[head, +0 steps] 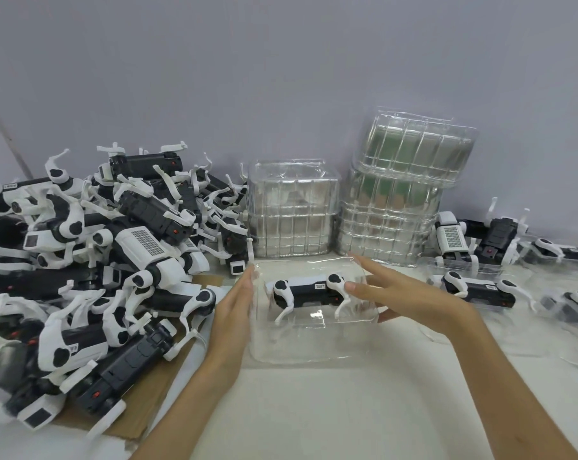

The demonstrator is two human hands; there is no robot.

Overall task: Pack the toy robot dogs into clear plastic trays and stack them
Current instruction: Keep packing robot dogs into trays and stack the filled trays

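Note:
A black-and-white toy robot dog (309, 291) lies on its side inside a clear plastic tray (311, 346) in the middle of the white table. My left hand (234, 307) rests flat against the tray's left wall, fingers straight. My right hand (394, 297) holds the tray's right side: its fingers reach over the top and its thumb lies underneath at the right edge. A big heap of loose robot dogs (98, 260) lies to the left on cardboard.
Two stacks of empty clear trays (294, 214) (403, 194) stand against the wall behind the tray. Packed dogs in trays (476, 288) and more dogs (473, 240) lie at the right. A cardboard sheet (141, 410) lies under the heap.

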